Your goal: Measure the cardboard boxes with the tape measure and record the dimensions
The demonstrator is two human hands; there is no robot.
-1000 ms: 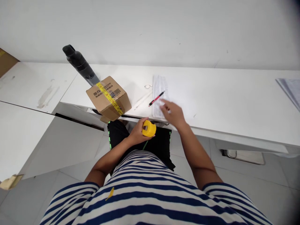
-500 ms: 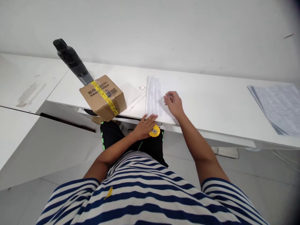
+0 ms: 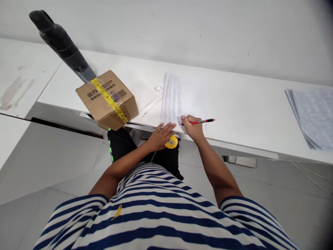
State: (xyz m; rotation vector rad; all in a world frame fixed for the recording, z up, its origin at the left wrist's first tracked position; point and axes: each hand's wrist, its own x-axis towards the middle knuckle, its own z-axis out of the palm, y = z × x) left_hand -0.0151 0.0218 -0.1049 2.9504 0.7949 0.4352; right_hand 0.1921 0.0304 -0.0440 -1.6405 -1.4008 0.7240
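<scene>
My right hand (image 3: pixel 193 127) pinches the pen (image 3: pixel 205 121) at the near right corner of the paper (image 3: pixel 172 99) — best I press lightly, while my left hand (image 3: pixel 161 137), gripping the tape measure (image 3: pixel 171 141) by the paper's near edge, steadies it with outstretched fingers.

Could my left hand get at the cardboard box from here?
Probably yes: the cardboard box sits to the left of your left hand, with nothing seen between them. That hand holds a tape measure, though, which might hinder a firm grip.
</scene>
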